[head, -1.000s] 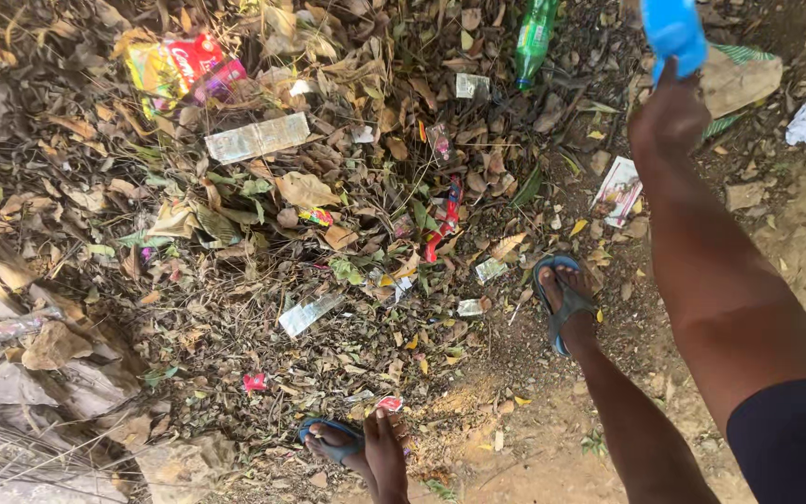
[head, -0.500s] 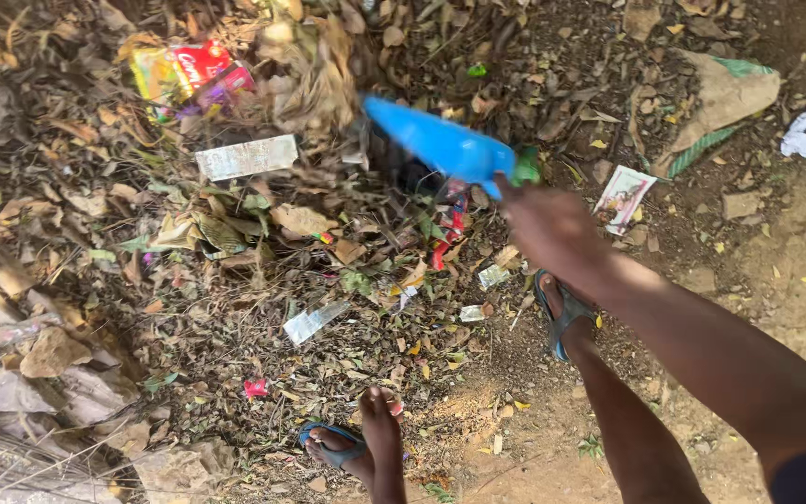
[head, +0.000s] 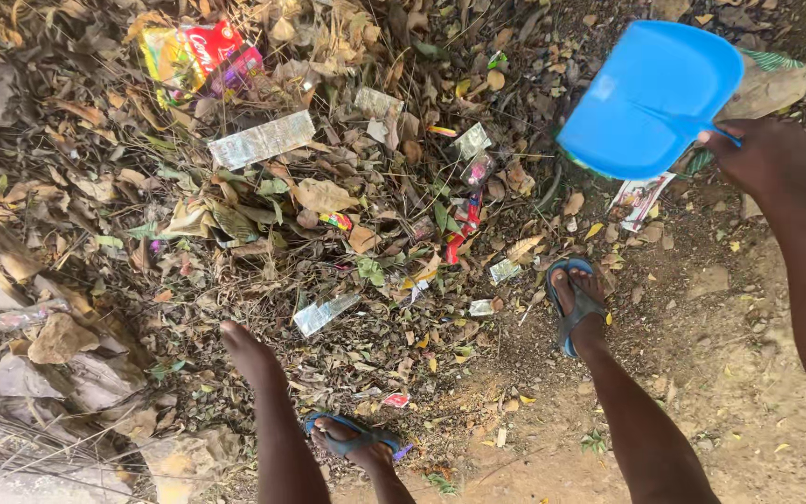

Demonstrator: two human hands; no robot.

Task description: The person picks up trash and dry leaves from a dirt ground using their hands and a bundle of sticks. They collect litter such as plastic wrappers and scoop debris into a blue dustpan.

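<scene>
A person's right hand (head: pixel 769 161) grips the handle of a blue dustpan (head: pixel 650 98), held in the air at two o'clock above a heap of dry leaves and wrappers (head: pixel 328 187). The left hand (head: pixel 246 353), at seven o'clock, hangs loosely closed and empty over the litter.
</scene>
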